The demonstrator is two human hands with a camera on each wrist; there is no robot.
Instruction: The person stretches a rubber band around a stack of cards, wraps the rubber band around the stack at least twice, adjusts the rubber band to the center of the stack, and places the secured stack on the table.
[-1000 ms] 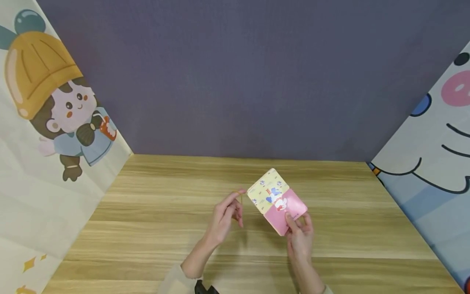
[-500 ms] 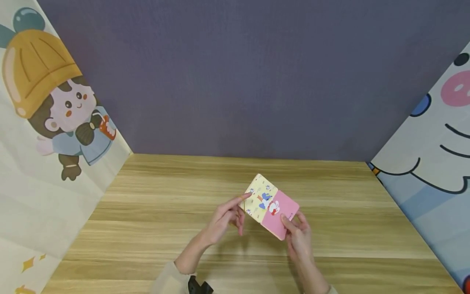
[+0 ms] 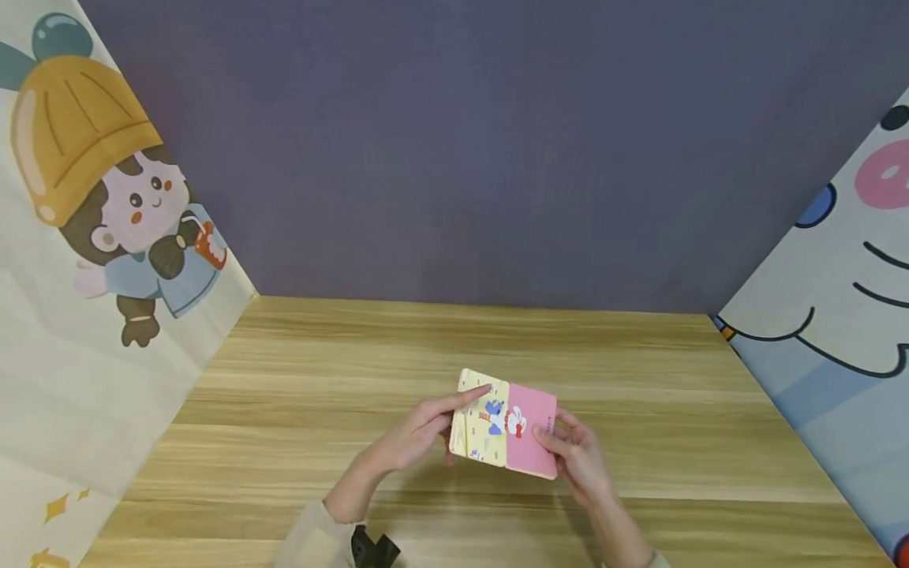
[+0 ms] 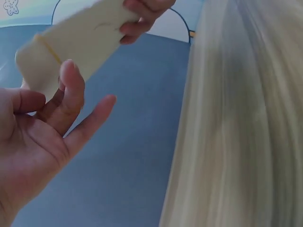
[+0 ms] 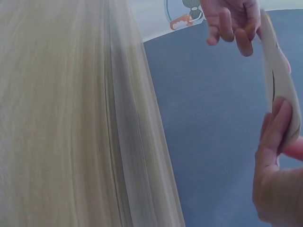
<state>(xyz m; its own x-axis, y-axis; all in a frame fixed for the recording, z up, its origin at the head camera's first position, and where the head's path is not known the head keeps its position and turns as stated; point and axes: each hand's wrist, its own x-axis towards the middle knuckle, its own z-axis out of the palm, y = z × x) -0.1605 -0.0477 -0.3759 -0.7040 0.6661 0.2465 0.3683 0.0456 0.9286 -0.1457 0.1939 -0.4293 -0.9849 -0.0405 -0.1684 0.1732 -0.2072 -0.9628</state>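
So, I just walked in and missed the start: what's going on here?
A person's right hand grips the pink half of a small yellow-and-pink booklet, held up over the wooden table. The left hand touches the yellow half with one extended finger. A thin yellow band crosses that end.

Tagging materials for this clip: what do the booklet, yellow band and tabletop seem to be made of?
Booklet: probably paper or card, smooth; it looks thin, printed, with rounded corners. Yellow band: perhaps rubber or elastic, a thin, straight strand; finish unclear. Tabletop: wood or printed laminate, low sheen; streaky grain fits both.
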